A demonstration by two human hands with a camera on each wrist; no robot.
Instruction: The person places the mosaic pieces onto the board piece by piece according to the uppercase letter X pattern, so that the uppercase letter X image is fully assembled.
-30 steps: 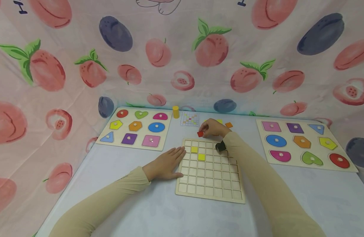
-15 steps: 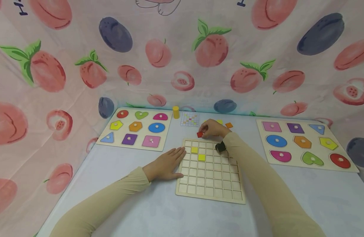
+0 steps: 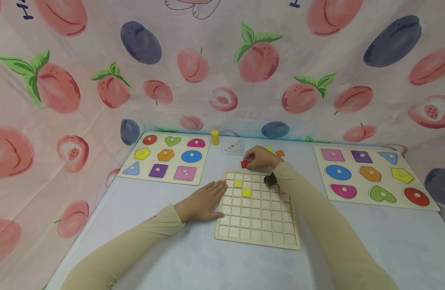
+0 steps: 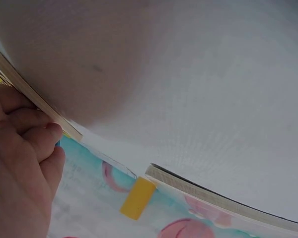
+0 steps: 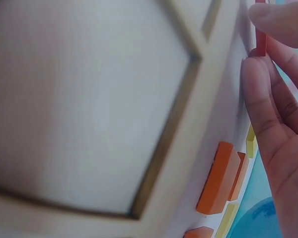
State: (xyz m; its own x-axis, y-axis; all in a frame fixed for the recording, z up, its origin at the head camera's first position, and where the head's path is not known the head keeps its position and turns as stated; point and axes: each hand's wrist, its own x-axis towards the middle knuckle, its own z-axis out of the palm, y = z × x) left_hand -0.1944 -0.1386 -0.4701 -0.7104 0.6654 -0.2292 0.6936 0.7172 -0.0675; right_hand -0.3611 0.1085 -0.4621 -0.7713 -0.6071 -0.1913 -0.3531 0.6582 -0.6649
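Observation:
My right hand [image 3: 259,156] pinches a red square tile [image 3: 244,164] just past the far edge of the wooden grid board [image 3: 256,243]. In the right wrist view the red tile [image 5: 261,37] stands edge-on between thumb and fingers. Two yellow tiles [image 3: 246,193] sit in squares near the board's far left corner. My left hand [image 3: 202,201] lies with straight fingers along the board's left edge, fingertips and thumb touching it. Loose orange tiles [image 5: 220,178] lie near the right hand, partly hidden behind it in the head view.
A peg puzzle board [image 3: 135,176] lies at the left, and another puzzle board [image 3: 374,201] at the right. A yellow cylinder [image 3: 215,138] stands at the back beside a printed grid card [image 3: 232,146]. A fruit-patterned cloth [image 3: 222,60] closes off the table's back and left.

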